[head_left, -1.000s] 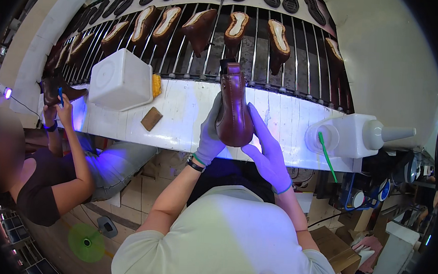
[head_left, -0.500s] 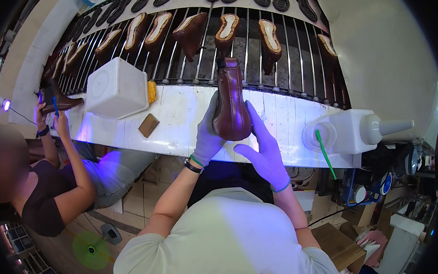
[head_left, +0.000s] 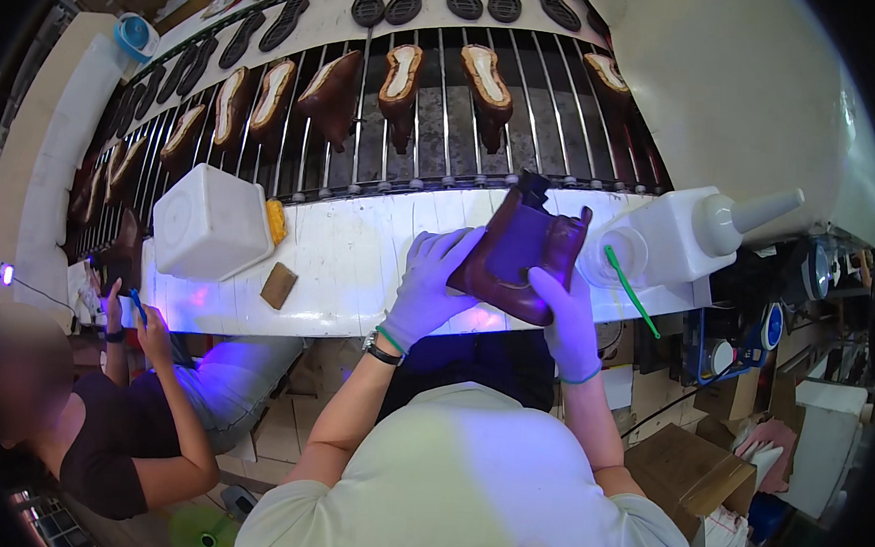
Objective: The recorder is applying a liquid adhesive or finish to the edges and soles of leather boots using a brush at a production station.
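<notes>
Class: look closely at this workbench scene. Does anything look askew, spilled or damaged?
Nothing stands out. The brown boot is held between both gloved hands, left hand and right hand, above the white bench; shoes on the rack lie in even rows.

Left of the boot (head_left: 519, 253), open white bench (head_left: 358, 259) reaches the white tub (head_left: 210, 222); right of it, the nozzle bottle (head_left: 680, 233) blocks passage.

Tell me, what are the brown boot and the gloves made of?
The brown boot looks like smooth leather: it shines softly, though it might be imitation. The gloves on the left hand and right hand seem to be thin rubber, since they cling tightly to the fingers.
</notes>
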`<state>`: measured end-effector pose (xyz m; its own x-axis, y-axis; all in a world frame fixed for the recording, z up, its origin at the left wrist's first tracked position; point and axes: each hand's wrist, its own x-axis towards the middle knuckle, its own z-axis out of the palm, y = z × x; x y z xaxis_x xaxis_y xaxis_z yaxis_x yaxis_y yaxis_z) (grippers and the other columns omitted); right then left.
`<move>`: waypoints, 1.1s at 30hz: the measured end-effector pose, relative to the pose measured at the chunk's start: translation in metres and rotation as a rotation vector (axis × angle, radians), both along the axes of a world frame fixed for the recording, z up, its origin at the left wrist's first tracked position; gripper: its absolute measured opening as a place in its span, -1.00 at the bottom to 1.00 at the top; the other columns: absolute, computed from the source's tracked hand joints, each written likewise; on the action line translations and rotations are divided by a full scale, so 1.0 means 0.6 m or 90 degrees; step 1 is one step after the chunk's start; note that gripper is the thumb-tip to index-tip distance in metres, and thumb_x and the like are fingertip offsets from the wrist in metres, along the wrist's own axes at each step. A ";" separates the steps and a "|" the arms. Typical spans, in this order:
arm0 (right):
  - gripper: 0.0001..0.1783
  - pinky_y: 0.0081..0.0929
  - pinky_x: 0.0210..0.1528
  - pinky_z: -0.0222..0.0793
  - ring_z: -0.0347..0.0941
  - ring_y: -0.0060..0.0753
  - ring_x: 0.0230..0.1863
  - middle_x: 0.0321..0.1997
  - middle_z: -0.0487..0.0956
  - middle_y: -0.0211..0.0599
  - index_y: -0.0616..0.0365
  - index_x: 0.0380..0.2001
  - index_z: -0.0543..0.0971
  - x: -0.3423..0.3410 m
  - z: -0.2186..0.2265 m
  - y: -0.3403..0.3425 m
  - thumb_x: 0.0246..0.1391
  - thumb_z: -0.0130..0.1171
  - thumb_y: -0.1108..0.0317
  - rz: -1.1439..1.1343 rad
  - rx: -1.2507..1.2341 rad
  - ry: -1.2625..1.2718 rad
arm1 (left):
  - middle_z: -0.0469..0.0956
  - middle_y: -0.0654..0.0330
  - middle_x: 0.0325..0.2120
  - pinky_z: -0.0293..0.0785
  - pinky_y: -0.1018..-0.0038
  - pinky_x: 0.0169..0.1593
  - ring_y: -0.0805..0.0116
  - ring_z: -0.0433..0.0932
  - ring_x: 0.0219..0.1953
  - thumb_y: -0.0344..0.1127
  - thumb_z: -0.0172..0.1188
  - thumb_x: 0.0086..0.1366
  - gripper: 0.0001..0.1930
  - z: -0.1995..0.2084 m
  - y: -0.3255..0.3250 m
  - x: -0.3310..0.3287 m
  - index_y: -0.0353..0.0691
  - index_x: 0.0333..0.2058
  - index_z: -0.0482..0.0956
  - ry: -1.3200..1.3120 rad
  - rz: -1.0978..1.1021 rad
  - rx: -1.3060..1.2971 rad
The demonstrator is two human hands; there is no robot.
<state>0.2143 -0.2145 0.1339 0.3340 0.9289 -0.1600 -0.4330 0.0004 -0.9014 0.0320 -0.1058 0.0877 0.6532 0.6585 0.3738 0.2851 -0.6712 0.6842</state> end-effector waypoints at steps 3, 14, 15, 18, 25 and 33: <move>-0.49 -0.37 0.10 0.47 0.54 -0.35 0.02 0.03 0.55 -0.22 0.24 0.14 0.41 0.030 -0.037 -0.011 0.12 0.21 0.37 -0.084 -0.060 0.136 | 0.46 0.07 0.14 0.22 0.21 0.30 0.13 0.41 0.17 -0.25 0.46 0.01 -0.23 0.017 0.001 -0.017 -0.22 0.23 0.40 -0.100 -0.047 -0.216; -0.35 0.26 -0.05 0.57 0.53 0.18 0.07 0.18 0.48 0.07 0.24 0.28 0.27 0.005 -0.065 -0.007 0.32 -0.14 -0.03 0.265 -0.044 0.715 | 0.33 0.00 0.25 0.34 0.22 0.29 0.14 0.39 0.21 -0.03 -0.05 0.43 -0.38 -0.131 0.035 -0.235 -0.27 0.34 0.18 -0.554 -0.201 -0.633; -0.32 0.30 -0.11 0.58 0.52 0.21 0.08 0.22 0.45 0.07 0.22 0.36 0.18 -0.011 -0.070 0.000 0.37 -0.21 -0.03 0.300 -0.071 0.809 | 0.30 0.00 0.28 0.39 0.18 0.26 0.14 0.40 0.19 0.09 -0.03 0.43 -0.31 -0.158 0.024 -0.253 -0.23 0.36 0.14 -0.582 -0.211 -0.732; -0.23 0.08 -0.13 0.64 0.56 0.12 0.04 0.22 0.43 0.18 0.20 0.41 0.04 -0.034 -0.083 0.020 0.31 0.06 0.08 0.517 -0.004 0.910 | 0.33 0.03 0.25 0.42 0.18 0.23 0.16 0.42 0.15 0.12 0.03 0.40 -0.28 -0.200 0.019 -0.267 -0.23 0.34 0.15 -0.495 -0.097 -0.804; -0.41 -0.34 -0.37 0.63 0.67 -0.32 -0.41 -0.41 0.68 -0.10 0.29 -0.22 0.67 0.054 -0.054 0.112 0.21 0.14 -0.14 0.513 -0.237 -0.227 | 0.56 0.12 -0.11 0.52 0.38 -0.03 0.29 0.55 -0.06 -0.14 0.43 0.06 -0.35 -0.041 0.015 -0.187 -0.36 0.06 0.42 -0.448 0.132 -0.496; -0.35 -0.19 -0.15 0.52 0.61 -0.03 -0.22 -0.23 0.64 -0.01 0.21 -0.04 0.58 0.131 -0.094 0.453 0.03 0.25 -0.15 0.107 -0.234 -1.046 | 0.62 0.12 -0.14 0.51 0.43 -0.02 0.36 0.58 -0.14 -0.26 0.35 0.20 -0.54 -0.047 0.030 -0.147 -0.43 0.00 0.52 -0.158 0.260 -0.636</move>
